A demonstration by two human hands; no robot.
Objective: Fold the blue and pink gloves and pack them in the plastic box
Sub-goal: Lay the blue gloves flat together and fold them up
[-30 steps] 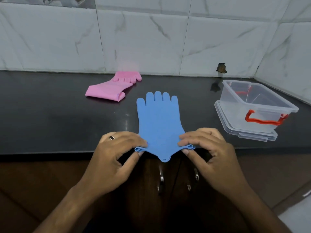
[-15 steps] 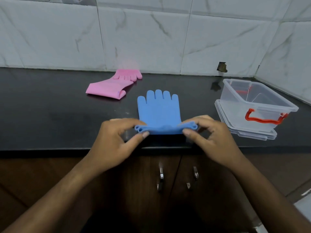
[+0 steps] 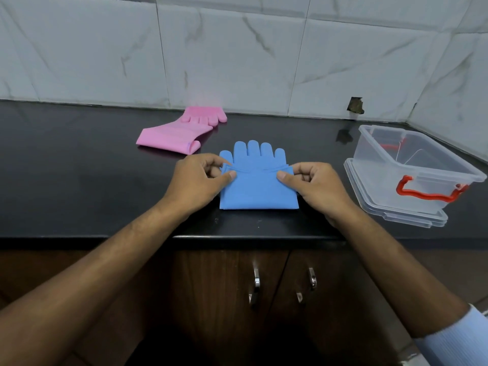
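Folding done since a second ago: blue rubber glove (image 3: 258, 186), cuff carried off the countertop's (image 3: 79, 180) front edge and doubled toward its fingers. Left hand (image 3: 196, 180) and right hand (image 3: 314, 184) pinch the cuff corners. One folded pink rubber glove (image 3: 171, 137) near the back edge; one clear lidless plastic box (image 3: 412, 167) at the right edge, unobstructed

The black table (image 3: 79, 180) carries a folded blue glove (image 3: 258, 188); pink glove (image 3: 179, 133) behind-left of it, plastic box (image 3: 412, 175) to its right
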